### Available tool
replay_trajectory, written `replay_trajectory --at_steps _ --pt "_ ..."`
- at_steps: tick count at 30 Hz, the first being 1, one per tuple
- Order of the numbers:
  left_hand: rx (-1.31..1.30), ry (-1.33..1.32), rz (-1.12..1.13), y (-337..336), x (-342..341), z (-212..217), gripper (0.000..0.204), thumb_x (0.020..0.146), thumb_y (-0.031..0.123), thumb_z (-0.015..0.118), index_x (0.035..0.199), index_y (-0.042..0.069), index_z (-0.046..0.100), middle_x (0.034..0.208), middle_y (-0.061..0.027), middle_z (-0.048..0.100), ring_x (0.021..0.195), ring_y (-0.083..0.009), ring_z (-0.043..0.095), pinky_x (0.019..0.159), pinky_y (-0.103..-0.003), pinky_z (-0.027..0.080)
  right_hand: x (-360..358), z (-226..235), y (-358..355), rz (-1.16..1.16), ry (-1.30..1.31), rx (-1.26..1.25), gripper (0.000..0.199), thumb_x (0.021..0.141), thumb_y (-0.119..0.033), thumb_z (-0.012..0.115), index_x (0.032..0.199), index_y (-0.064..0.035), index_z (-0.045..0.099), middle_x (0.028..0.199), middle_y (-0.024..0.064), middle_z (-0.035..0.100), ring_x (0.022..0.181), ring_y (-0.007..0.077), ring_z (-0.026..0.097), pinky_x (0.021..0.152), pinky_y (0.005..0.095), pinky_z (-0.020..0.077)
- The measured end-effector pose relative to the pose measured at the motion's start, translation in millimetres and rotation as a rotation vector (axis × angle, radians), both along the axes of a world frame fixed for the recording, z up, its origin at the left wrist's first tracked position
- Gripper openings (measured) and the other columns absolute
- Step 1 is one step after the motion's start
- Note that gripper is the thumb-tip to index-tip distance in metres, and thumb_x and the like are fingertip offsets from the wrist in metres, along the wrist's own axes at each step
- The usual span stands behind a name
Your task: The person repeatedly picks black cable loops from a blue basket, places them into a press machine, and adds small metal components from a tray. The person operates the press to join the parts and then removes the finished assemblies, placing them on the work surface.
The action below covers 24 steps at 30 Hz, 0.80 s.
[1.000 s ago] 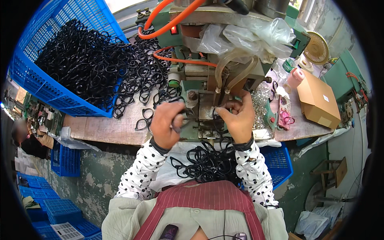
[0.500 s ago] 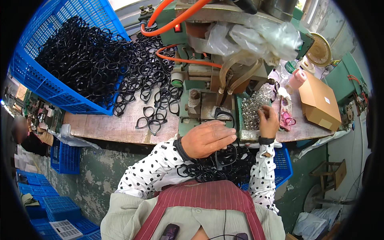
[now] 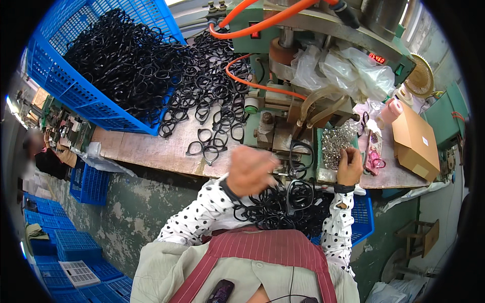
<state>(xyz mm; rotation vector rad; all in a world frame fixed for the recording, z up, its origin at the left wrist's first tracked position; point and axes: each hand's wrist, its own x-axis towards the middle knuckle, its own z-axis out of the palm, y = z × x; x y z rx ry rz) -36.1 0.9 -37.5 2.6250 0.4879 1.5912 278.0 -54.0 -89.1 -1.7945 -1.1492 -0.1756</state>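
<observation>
Your left hand has swung left, away from the front of the machine.
It blurs near the picture's centre, its grip impossible to tell. Your right hand, right of centre, bunches its fingers at the small silvery parts; whether it pinches one can't be told. A black eyeglass frame sits between your hands.

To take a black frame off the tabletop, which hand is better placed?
Probably the left hand: though blurred, it is nearer the loose black frames on the tabletop. The right hand is farther off, at the green tray of small metal pieces.
</observation>
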Motion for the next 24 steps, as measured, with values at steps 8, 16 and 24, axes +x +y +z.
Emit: replay_trajectory --at_steps 8,16,24 --pt "-0.661 0.164 1.398 81.5 -89.4 -86.0 0.049 0.079 0.043 0.071 0.106 0.003 0.063 0.122 -0.0108 0.05 0.113 -0.0348 0.045 0.092 -0.052 0.035 -1.8 -2.6 2.8 -0.049 -0.062 0.095 0.006 0.087 -0.009 0.065 0.093 -0.0074 0.066 0.088 0.0104 0.068 0.08 0.0297 0.063 0.072 0.0385 0.0495" --pt "-0.38 0.179 1.274 94.7 -105.7 -88.2 0.021 0.088 0.027 0.057 0.088 0.006 0.057 0.1 -0.0109 0.062 0.097 -0.035 0.056 0.079 -0.051 0.044 -17.3 22.9 4.2 0.036 -0.005 0.043 0.014 0.077 -0.004 0.07 0.09 -0.009 0.071 0.084 0.0069 0.068 0.078 0.0262 0.063 0.072 0.034 0.0496" --pt "-0.321 -0.202 0.538 50.6 -34.8 -5.0 0.02 0.088 0.004 0.061 0.107 0.006 0.063 0.089 -0.0109 0.066 0.083 -0.0289 0.063 0.076 -0.039 0.048 -58.6 81.8 8.5 0.433 0.478 -0.011 0.015 0.076 0.001 0.069 0.09 -0.0007 0.074 0.084 0.0097 0.071 0.076 0.0164 0.065 0.07 0.0272 0.0487"
